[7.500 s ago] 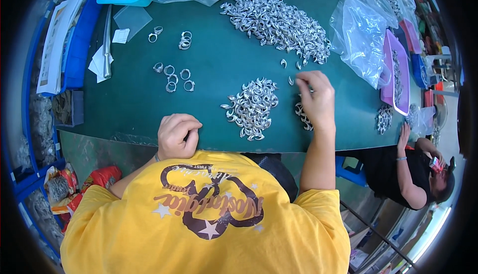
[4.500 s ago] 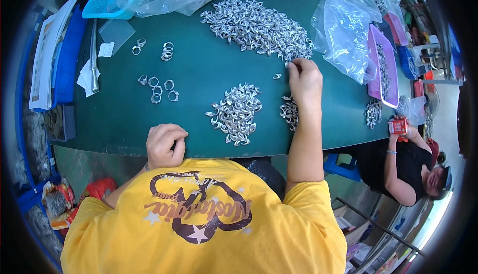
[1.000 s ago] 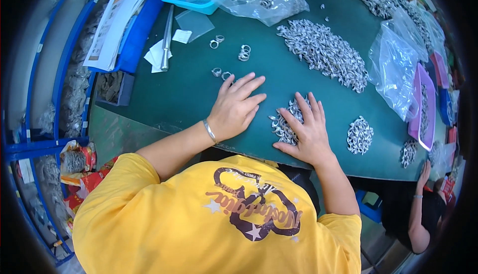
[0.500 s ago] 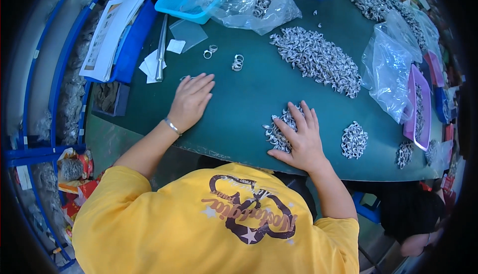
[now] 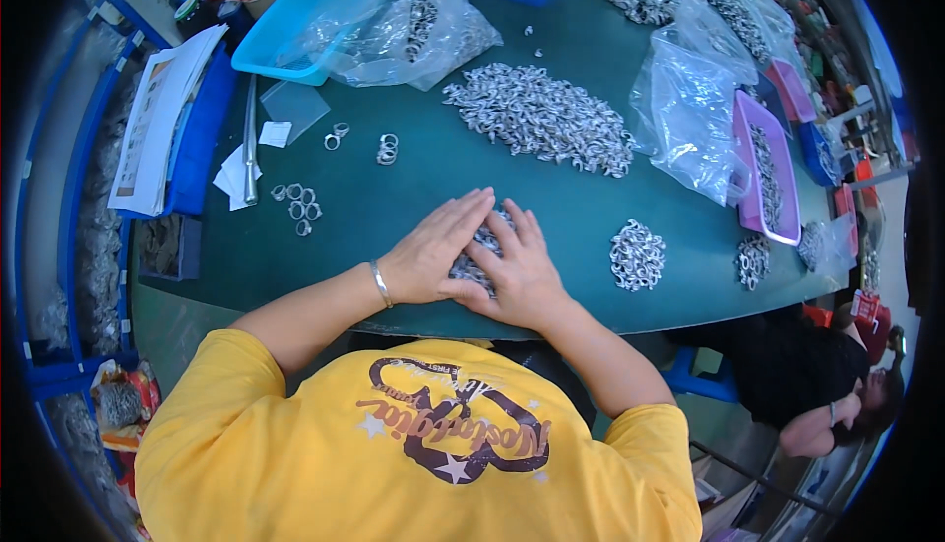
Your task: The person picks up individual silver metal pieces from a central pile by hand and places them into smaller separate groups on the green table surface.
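A small heap of silver rings (image 5: 482,247) lies near the table's front edge, mostly covered by my hands. My left hand (image 5: 425,250), with a bracelet at its wrist, rests against the heap's left side, fingers straight and close together. On the other side, my right hand (image 5: 524,271) lies over the heap with its fingers spread. The fingertips of the two hands nearly meet, and rings show in the gap between them. Farther left are several loose rings (image 5: 303,209), a short row of rings (image 5: 388,149) and a pair of rings (image 5: 337,136).
A large pile of rings (image 5: 541,119) spreads beyond my hands; a smaller pile (image 5: 638,255) sits to the right. Plastic bags (image 5: 689,119), a pink tray (image 5: 750,173), a light-blue tray (image 5: 271,40) and a tapered metal rod (image 5: 250,143) surround them. Another person (image 5: 812,375) is at right.
My left hand has moved right, from the table's left side to the ring heap, uncovering several loose rings. My right hand stays at the heap. The whole view has shifted.
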A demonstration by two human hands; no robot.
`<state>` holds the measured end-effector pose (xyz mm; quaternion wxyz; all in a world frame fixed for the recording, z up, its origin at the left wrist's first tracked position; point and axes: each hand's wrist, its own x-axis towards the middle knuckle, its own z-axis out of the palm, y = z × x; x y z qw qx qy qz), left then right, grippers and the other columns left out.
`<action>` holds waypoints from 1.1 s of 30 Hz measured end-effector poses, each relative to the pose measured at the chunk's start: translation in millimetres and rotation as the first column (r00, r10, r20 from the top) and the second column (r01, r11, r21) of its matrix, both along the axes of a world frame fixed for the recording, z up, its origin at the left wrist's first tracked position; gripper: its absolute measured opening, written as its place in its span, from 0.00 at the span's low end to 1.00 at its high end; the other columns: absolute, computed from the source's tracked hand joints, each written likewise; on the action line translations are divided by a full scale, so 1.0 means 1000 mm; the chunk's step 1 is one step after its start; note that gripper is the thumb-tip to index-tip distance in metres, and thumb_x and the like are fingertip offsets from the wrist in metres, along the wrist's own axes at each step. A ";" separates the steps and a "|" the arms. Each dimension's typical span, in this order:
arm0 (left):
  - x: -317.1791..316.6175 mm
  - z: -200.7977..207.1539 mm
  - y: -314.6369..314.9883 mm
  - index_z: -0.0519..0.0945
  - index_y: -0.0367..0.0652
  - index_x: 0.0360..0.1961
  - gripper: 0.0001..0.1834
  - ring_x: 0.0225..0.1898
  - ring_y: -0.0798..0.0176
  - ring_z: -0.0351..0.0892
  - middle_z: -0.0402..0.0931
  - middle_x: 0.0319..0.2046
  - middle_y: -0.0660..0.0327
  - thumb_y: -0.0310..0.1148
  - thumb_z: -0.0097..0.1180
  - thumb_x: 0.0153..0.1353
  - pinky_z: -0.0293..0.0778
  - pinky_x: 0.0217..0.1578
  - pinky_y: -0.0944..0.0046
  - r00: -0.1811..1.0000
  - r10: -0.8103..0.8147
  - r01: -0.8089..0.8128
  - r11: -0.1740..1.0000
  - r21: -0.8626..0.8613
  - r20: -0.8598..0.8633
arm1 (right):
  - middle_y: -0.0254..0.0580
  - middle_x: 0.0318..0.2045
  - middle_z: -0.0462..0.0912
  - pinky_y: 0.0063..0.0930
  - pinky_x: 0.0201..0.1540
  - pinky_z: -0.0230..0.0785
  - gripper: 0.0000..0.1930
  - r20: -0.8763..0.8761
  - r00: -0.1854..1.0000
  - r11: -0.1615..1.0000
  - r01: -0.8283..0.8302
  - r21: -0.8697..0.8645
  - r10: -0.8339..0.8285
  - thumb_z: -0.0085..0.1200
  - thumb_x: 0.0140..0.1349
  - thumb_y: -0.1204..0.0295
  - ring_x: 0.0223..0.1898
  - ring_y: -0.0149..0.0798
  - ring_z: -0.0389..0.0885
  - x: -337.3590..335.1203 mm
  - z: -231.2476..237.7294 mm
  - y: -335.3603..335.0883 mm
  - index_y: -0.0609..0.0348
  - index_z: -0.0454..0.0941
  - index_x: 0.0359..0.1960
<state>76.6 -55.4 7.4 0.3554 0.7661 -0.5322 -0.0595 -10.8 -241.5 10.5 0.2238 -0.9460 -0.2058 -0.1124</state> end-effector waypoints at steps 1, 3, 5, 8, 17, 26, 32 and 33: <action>-0.002 -0.006 -0.005 0.48 0.34 0.72 0.63 0.72 0.40 0.51 0.50 0.71 0.43 0.58 0.69 0.45 0.51 0.69 0.47 0.999 -0.015 0.014 1.000 -0.018 -0.044 | 0.60 0.63 0.64 0.69 0.63 0.53 0.32 0.005 1.000 1.000 0.027 0.001 -0.027 0.68 0.44 0.53 0.65 0.71 0.59 0.001 -0.002 0.007 0.51 0.78 0.52; 0.002 -0.011 -0.006 0.50 0.35 0.72 0.58 0.71 0.40 0.52 0.51 0.71 0.42 0.56 0.67 0.51 0.52 0.69 0.49 1.000 0.000 -0.001 1.000 -0.019 -0.026 | 0.63 0.63 0.63 0.71 0.63 0.52 0.34 -0.013 0.998 0.998 0.061 0.017 -0.061 0.67 0.45 0.54 0.64 0.72 0.58 0.003 -0.004 0.018 0.55 0.75 0.55; 0.008 -0.008 0.003 0.51 0.35 0.71 0.53 0.71 0.40 0.53 0.52 0.70 0.42 0.53 0.64 0.54 0.52 0.69 0.50 0.989 0.054 -0.054 0.999 0.005 -0.135 | 0.63 0.64 0.62 0.71 0.63 0.50 0.36 -0.035 0.993 0.994 0.112 0.000 -0.112 0.66 0.46 0.53 0.65 0.73 0.58 0.007 -0.005 0.034 0.54 0.72 0.58; 0.018 -0.001 0.016 0.51 0.35 0.72 0.48 0.70 0.42 0.55 0.55 0.69 0.43 0.53 0.57 0.60 0.53 0.69 0.51 0.969 0.112 -0.113 0.994 0.009 -0.220 | 0.62 0.65 0.60 0.70 0.64 0.50 0.34 -0.035 0.998 0.995 0.047 0.088 -0.044 0.64 0.51 0.54 0.65 0.73 0.57 0.016 -0.003 0.044 0.55 0.71 0.59; 0.023 0.006 0.013 0.72 0.51 0.64 0.32 0.70 0.44 0.58 0.62 0.68 0.53 0.56 0.53 0.63 0.47 0.69 0.41 0.997 -0.002 0.014 0.990 0.141 -0.082 | 0.44 0.61 0.72 0.61 0.63 0.55 0.22 0.404 0.870 0.943 0.328 -0.049 -0.282 0.59 0.59 0.62 0.63 0.58 0.67 0.123 0.001 -0.031 0.47 0.76 0.56; 0.034 0.000 -0.003 0.87 0.48 0.33 0.10 0.61 0.51 0.71 0.80 0.52 0.60 0.42 0.66 0.55 0.60 0.62 0.48 0.971 -0.235 0.234 0.972 -0.020 -0.043 | 0.39 0.62 0.71 0.58 0.63 0.55 0.23 0.211 0.953 0.967 0.239 -0.092 -0.216 0.60 0.59 0.61 0.63 0.54 0.67 0.085 -0.014 -0.059 0.39 0.76 0.58; 0.043 0.001 0.002 0.87 0.48 0.33 0.06 0.57 0.55 0.75 0.82 0.47 0.61 0.36 0.65 0.57 0.63 0.60 0.48 0.943 -0.315 0.310 0.949 -0.062 -0.104 | 0.44 0.67 0.65 0.61 0.67 0.49 0.25 0.103 0.937 0.919 0.348 -0.187 -0.334 0.59 0.60 0.63 0.68 0.57 0.60 0.026 -0.006 -0.057 0.46 0.73 0.61; 0.041 0.002 0.003 0.87 0.48 0.33 0.06 0.57 0.55 0.75 0.82 0.47 0.61 0.36 0.65 0.57 0.63 0.61 0.48 0.940 -0.317 0.312 0.948 -0.060 -0.125 | 0.45 0.67 0.65 0.59 0.67 0.50 0.25 0.061 0.932 0.916 0.362 -0.173 -0.357 0.59 0.60 0.65 0.68 0.58 0.60 0.017 -0.005 -0.053 0.48 0.73 0.61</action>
